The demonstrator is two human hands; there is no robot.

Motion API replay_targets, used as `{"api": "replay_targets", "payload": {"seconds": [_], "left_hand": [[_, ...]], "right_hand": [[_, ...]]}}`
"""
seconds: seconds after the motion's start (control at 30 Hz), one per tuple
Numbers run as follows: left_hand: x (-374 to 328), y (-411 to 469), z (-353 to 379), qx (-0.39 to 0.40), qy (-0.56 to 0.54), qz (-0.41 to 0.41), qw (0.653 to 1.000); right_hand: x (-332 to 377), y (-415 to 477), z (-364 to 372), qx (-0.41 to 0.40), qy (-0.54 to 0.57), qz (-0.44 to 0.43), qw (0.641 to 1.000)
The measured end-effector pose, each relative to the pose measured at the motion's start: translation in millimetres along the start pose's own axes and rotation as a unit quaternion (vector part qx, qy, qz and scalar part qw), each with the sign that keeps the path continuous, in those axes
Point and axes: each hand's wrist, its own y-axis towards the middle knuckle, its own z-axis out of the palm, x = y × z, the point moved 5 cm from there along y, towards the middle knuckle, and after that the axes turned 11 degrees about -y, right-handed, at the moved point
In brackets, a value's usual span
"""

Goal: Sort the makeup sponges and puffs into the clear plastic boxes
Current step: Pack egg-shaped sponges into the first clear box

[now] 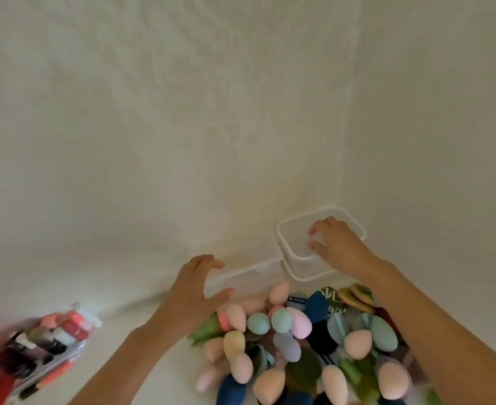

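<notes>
The right hand (340, 247) is lying over the right rim of the clear box (280, 241), probably steadying it for filling; whether it is gripping is unclear. The left hand (194, 287), spread wide and empty, is hovering beside a second clear container (241, 275). The sponge pile (299, 340) is lying near, unsorted.

Clear box (301, 277): smooth, glossy see-through plastic with a whitish rim; egg-shaped sponges (299, 323): matt, foam-like; round puffs (317, 306): soft matt fabric; table cloth (182, 141): white, matt, faintly textured weave; packet (51, 343) at the left edge: glossy clear plastic film.
</notes>
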Motion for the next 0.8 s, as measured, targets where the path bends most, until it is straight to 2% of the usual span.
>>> {"api": "replay_targets", "payload": {"seconds": [0.07, 0.13, 0.27, 0.43, 0.67, 0.8], "left_hand": [[14.1, 8.0, 16.7, 0.006, 0.039, 0.007, 0.999], [24.8, 11.0, 27.6, -0.022, 0.072, 0.044, 0.996], [43.0, 11.5, 37.4, -0.079, 0.067, 0.111, 0.988], [43.2, 11.1, 41.2, -0.1, 0.052, 0.142, 0.983], [33.6, 1.6, 40.6, -0.109, 0.056, 0.113, 0.986], [27.0, 3.4, 37.0, -0.088, 0.067, 0.08, 0.991]], "right_hand": [[-4.8, -0.8, 7.5, -0.044, 0.013, -0.012, 0.999], [-6.5, -4.4, 13.3, -0.066, 0.025, -0.027, 0.997], [-8.7, -7.2, 22.8, -0.108, 0.029, -0.048, 0.993], [-12.8, -6.5, 28.6, -0.131, 0.029, -0.057, 0.989], [-17.2, -20.5, 25.9, -0.089, 0.042, -0.083, 0.992], [-24.4, -27.0, 25.7, -0.15, 0.012, -0.103, 0.983]]}}
